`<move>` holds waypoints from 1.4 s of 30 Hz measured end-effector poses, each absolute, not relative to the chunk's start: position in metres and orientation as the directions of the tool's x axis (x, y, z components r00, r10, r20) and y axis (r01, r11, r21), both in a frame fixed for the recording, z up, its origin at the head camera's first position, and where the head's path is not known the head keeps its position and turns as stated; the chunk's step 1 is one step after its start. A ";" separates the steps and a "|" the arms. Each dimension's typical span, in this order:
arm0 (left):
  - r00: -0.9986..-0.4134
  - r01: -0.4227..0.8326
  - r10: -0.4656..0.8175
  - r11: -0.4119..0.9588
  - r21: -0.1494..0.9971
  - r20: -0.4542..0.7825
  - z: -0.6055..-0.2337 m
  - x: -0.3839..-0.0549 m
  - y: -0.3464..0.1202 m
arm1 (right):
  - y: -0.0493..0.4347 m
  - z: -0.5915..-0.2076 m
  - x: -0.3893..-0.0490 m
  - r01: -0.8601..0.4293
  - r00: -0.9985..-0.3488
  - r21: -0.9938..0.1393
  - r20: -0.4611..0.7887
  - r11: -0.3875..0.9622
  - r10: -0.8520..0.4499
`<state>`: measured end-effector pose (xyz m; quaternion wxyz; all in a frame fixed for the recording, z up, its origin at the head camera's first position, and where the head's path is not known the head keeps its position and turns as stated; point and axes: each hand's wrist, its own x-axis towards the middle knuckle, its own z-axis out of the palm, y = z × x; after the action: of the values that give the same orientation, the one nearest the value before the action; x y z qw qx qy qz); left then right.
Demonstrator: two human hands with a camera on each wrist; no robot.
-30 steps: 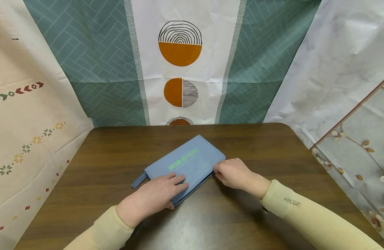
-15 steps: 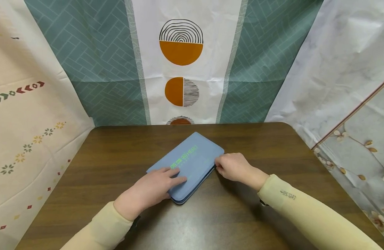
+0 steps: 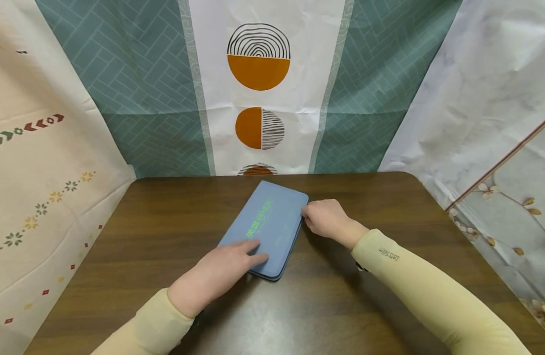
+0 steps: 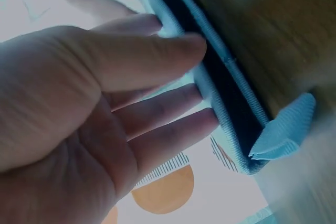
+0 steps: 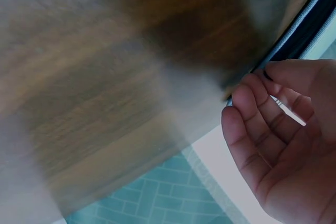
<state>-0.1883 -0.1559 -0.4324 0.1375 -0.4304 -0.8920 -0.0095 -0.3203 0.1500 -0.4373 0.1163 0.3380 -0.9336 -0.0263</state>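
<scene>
A flat blue zip pouch [image 3: 283, 212] with green lettering lies at a slant on the table. My left hand [image 3: 221, 268] rests on its near left part, fingers fairly straight across the top. In the left wrist view the thumb [image 4: 157, 59] lies at the pouch's edge, beside a dark zipper band [image 4: 231, 87]; a blue fabric loop [image 4: 289, 129] sticks out at the end. At the pouch's right side, my right hand [image 3: 327, 217] has curled fingers. The right wrist view shows its thumb and forefinger pinching a small dark zipper pull [image 5: 268, 75] at the edge.
The brown wooden table [image 3: 174, 212] runs back to a green and white patterned curtain [image 3: 161, 88]. Cream cloth [image 3: 54, 148] hangs on the left, and a pale flowered sheet [image 3: 485, 123] on the right.
The pouch has turned counterclockwise, its far end swinging left and away. My right hand has moved farther from me along with its edge. The loop is now hidden in the head view.
</scene>
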 end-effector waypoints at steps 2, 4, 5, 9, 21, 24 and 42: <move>-0.590 0.760 0.759 0.637 -0.126 0.274 -0.435 -0.188 -0.153 | 0.148 -0.437 -0.324 -0.618 -0.751 0.125 0.196 0.776 -0.630; -0.588 0.753 0.754 0.643 -0.142 0.292 -0.438 -0.188 -0.149 | 0.147 -0.436 -0.328 -0.609 -0.761 0.116 0.191 0.784 -0.620; -0.586 0.749 0.752 0.645 -0.153 0.302 -0.439 -0.189 -0.146 | 0.146 -0.436 -0.330 -0.605 -0.767 0.112 0.188 0.789 -0.614; -0.584 0.727 0.741 0.659 -0.193 0.330 -0.444 -0.190 -0.138 | 0.142 -0.436 -0.336 -0.583 -0.790 0.092 0.168 0.807 -0.590; -0.657 0.609 0.657 0.752 -0.253 0.371 -0.455 -0.182 -0.110 | 0.140 -0.439 -0.341 -0.524 -0.846 0.022 0.096 0.851 -0.524; -0.671 0.593 0.643 0.764 -0.254 0.368 -0.454 -0.182 -0.103 | 0.141 -0.439 -0.343 -0.509 -0.856 -0.001 0.099 0.860 -0.507; -0.710 0.605 0.648 0.761 -0.231 0.274 -0.440 -0.188 -0.124 | 0.124 -0.439 -0.326 -0.591 -0.802 0.030 0.086 0.806 -0.591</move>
<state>-0.1880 -0.1237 -0.4396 0.1715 -0.3397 -0.9227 0.0623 -0.3258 0.1240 -0.4394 0.0457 0.3112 -0.9493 -0.0007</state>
